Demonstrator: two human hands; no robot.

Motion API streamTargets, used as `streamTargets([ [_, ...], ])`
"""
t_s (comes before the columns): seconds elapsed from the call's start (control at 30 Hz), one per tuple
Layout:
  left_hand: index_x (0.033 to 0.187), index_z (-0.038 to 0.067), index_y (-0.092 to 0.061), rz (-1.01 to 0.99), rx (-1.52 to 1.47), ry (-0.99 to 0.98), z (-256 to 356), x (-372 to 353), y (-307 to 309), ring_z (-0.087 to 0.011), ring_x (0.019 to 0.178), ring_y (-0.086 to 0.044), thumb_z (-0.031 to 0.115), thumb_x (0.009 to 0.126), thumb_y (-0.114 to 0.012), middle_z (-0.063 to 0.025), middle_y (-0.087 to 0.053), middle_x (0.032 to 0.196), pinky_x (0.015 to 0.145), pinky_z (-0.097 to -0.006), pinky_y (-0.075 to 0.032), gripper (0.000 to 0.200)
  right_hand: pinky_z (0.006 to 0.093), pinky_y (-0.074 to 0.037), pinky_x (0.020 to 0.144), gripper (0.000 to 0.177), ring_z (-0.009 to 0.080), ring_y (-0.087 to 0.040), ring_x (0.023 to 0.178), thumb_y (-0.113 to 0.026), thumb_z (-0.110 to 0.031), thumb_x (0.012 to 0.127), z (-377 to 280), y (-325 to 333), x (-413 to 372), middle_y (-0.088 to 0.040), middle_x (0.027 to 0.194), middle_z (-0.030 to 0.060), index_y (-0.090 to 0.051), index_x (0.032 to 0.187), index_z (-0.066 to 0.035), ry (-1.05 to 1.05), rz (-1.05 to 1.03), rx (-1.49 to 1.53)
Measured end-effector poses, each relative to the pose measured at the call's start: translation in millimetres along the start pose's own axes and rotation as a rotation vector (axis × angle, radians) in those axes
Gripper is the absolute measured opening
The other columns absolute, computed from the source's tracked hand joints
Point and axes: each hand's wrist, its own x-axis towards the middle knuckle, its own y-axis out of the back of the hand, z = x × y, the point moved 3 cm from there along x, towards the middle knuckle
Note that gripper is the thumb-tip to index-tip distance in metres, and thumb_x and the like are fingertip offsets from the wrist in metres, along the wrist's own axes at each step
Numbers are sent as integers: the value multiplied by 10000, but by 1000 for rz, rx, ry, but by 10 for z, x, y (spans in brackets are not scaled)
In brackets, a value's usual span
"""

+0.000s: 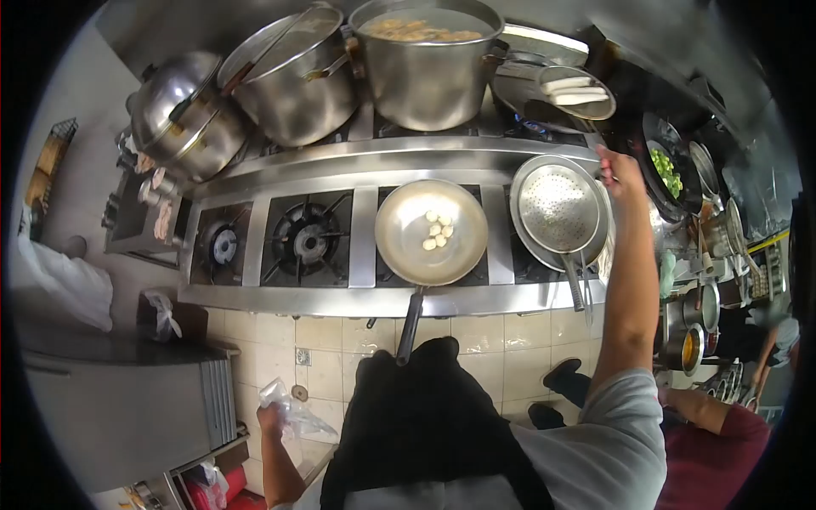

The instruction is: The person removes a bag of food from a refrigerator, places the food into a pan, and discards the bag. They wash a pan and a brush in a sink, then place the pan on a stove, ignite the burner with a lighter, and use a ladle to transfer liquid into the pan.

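At the lower left my left hand (pixel 270 416) is closed round a crumpled clear plastic bag (pixel 296 415). My right hand (pixel 620 172) reaches up at the right of the stove, its fingers wrapped round a thin handle that runs toward a strainer (pixel 605 104) bearing white sticks (pixel 576 90). Several small pale round pieces (pixel 438 231) lie in a frying pan (pixel 399 229) on the middle burner, its black handle toward me. Right of it, a perforated strainer (pixel 558 206) rests over another pan.
Large steel pots (pixel 425 81) line the back of the stove (pixel 280 291), and a blue flame burns at the back right. A wok (pixel 653 144) holds chopped greens (pixel 666 172). A person in a dark red shirt (pixel 718 450) stands at the lower right; another is beyond.
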Motion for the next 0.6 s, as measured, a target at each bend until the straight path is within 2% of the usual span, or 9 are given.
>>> streamTargets([
  [0.1, 773, 18, -548, 3, -79, -57, 61, -214, -48, -172, 436, -485, 86, 688, -517, -46, -485, 581, 344, -323, -383, 114, 197, -247, 325, 310, 45, -365, 356, -667, -164, 809, 165, -126, 295, -463, 481, -36, -488, 560, -124, -22, -27, 33],
  [0.23, 776, 26, -545, 53, -31, -29, -19, -413, -13, -173, 456, -486, 108, 684, -545, -41, -487, 605, 371, -339, -392, 123, 211, -252, 331, 217, 57, -361, 365, -651, -128, 810, 330, -206, 551, -472, 512, -26, -513, 646, -95, -103, -101, 140],
  [0.37, 786, 32, -551, 86, 60, 36, -25, -540, -123, -169, 466, -491, 93, 679, -560, -38, -493, 622, 394, -331, -389, 124, 199, -321, 386, 151, 61, -413, 443, -602, -186, 848, 363, -272, 613, -497, 578, -9, -565, 775, -59, -130, -150, 260],
  [0.4, 773, 27, -559, 36, 0, 14, 1, -601, -171, -166, 471, -492, 92, 674, -581, -37, -492, 616, 415, -328, -391, 120, 203, -386, 445, 226, 94, -505, 532, -573, -244, 874, 418, -252, 680, -574, 692, 44, -547, 962, -38, -143, -213, 301],
  [0.47, 735, 32, -550, 58, 72, 28, -8, -585, -252, -147, 456, -475, 93, 670, -563, -27, -487, 581, 402, -319, -376, 90, 264, -463, 556, 372, 150, -586, 670, -538, -305, 894, 234, -285, 297, -622, 855, 109, -450, 1131, -33, -89, -297, 553],
  [0.5, 697, 37, -541, 81, 135, 50, -38, -568, -281, -128, 442, -459, 95, 666, -545, -17, -482, 547, 389, -309, -361, 66, 335, -489, 700, 480, 215, -612, 816, -504, -373, 904, 360, -273, 171, -618, 1007, 159, -358, 1203, -27, -51, -474, 670],
  [0.53, 766, 12, -583, 134, 347, 47, -66, -525, -288, -136, 501, -489, 92, 667, -551, -40, -542, 615, 438, -312, -386, 132, 364, -477, 763, 470, 228, -604, 848, -483, -403, 906, 574, -270, -62, -611, 1023, 156, -390, 1173, -27, 57, -611, 665],
  [0.57, 817, -13, -614, 84, 482, -27, 362, -897, -549, -154, 578, -528, 98, 663, -566, -54, -587, 690, 512, -313, -425, 196, 322, -449, 776, 485, 195, -591, 823, -487, -476, 893, 593, -324, -673, -626, 941, 112, -534, 1083, -33, -36, -531, 743],
  [0.6, 865, -48, -620, 80, 512, -65, 345, -882, -589, -195, 653, -582, 128, 657, -606, -125, -624, 766, 563, -346, -450, 273, 322, -466, 745, 429, 202, -600, 806, -487, -424, 908, 935, -306, -925, -635, 918, 116, -535, 1067, -29, 242, -808, 448],
])
